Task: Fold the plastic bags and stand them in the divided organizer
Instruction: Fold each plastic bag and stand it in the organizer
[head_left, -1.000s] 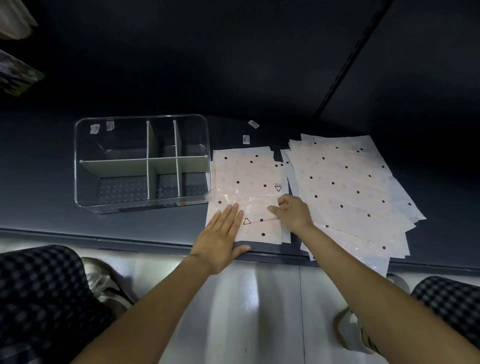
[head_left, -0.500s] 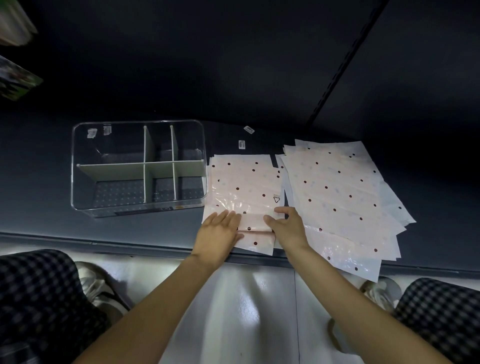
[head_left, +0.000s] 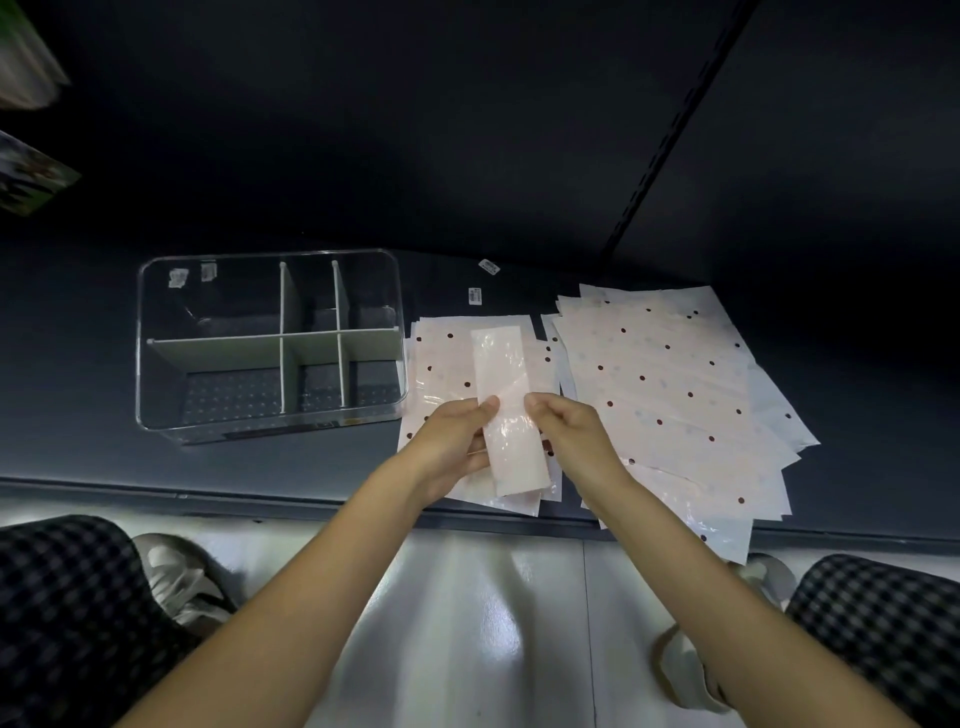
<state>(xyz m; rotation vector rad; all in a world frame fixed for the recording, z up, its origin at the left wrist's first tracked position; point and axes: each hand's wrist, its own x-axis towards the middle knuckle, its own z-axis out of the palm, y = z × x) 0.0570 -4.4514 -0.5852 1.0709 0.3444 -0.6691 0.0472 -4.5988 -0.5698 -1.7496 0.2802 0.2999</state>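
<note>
Both hands hold a folded plastic bag strip (head_left: 503, 410) up over the small stack of dotted bags (head_left: 441, 364): the left hand (head_left: 451, 447) grips its left edge with thumb on top, and the right hand (head_left: 569, 441) pinches its right edge. The clear divided organizer (head_left: 270, 343) stands just left of that stack on the dark shelf (head_left: 311, 467), while a larger, fanned pile of dotted bags (head_left: 675, 395) lies to the right.

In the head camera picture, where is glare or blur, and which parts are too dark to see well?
Head view: glare shines on the pale floor and on the folded bag strip held by the left hand and right hand; the wall behind the clear organizer is nearly black; the objects at the top left corner are blurred; the wide lens bends the shelf edge.
</note>
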